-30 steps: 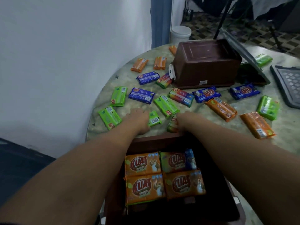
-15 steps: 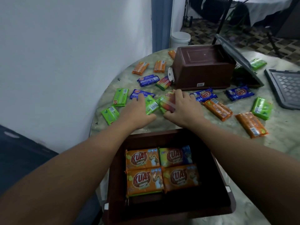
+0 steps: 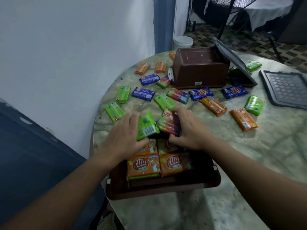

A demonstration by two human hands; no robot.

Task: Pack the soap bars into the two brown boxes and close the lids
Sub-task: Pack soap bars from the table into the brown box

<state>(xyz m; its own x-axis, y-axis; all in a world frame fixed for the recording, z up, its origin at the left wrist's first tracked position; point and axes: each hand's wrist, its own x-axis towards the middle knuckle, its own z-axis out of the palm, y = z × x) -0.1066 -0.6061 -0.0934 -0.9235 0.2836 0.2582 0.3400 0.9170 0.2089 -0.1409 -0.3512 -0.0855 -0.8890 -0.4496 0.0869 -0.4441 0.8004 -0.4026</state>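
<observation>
An open brown box [image 3: 164,188] sits at the table's near edge with several orange soap bars [image 3: 143,166] packed inside. My left hand [image 3: 123,136] grips a green soap bar [image 3: 147,127] above the box's far rim. Beside it, my right hand [image 3: 187,128] grips a red-striped soap bar [image 3: 169,124]. A second brown box [image 3: 201,68] lies on its side farther back, its grey lid [image 3: 235,60] hanging open. Several green, blue and orange soap bars lie loose on the table between the two boxes.
The round marble table [image 3: 265,155] stands against a white wall [image 3: 74,47] on the left. A loose grey lid [image 3: 285,88] lies at the right edge. A white bucket [image 3: 182,41] and a stand's legs are on the floor behind.
Both hands reached out to the loose bars, each took one, and came back toward me over the near box. The view has shifted slightly.
</observation>
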